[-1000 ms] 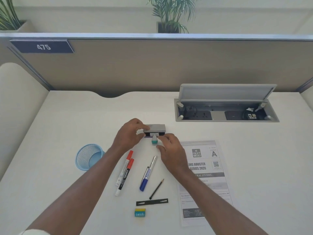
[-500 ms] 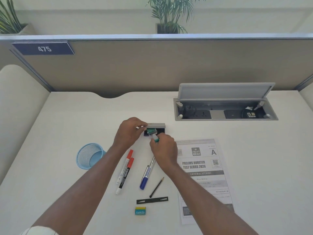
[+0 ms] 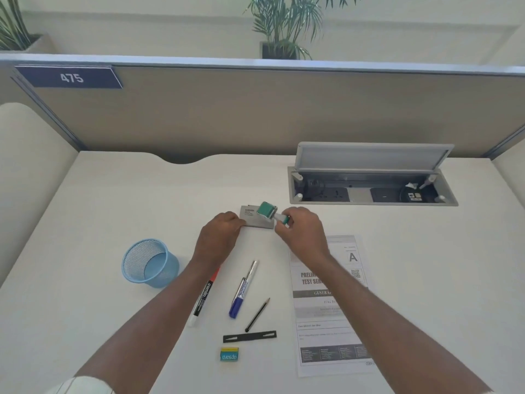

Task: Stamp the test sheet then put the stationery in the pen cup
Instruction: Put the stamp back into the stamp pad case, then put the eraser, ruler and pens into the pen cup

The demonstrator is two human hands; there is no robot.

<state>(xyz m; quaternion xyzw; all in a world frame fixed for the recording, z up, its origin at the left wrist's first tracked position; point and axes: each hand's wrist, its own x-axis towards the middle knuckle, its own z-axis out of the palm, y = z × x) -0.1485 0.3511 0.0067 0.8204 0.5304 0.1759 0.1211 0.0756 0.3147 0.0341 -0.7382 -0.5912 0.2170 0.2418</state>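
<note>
The right hand (image 3: 304, 231) has its grip closed on the green stamp (image 3: 268, 211), lifted above the closed ink pad case (image 3: 252, 216). The left hand (image 3: 218, 237) grips the case edge on the worktop (image 3: 113, 209).

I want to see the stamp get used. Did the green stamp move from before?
Yes. The green stamp was down at the ink pad's front edge; now the right hand holds it lifted over the pad's top.

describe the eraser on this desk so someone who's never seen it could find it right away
On the white desk, look at the row of stationery near the front edge, left of the test sheet. Just in front of the flat black strip lies the eraser: the only small blocky piece, teal-sleeved with a yellow end, among long thin pens.
</note>
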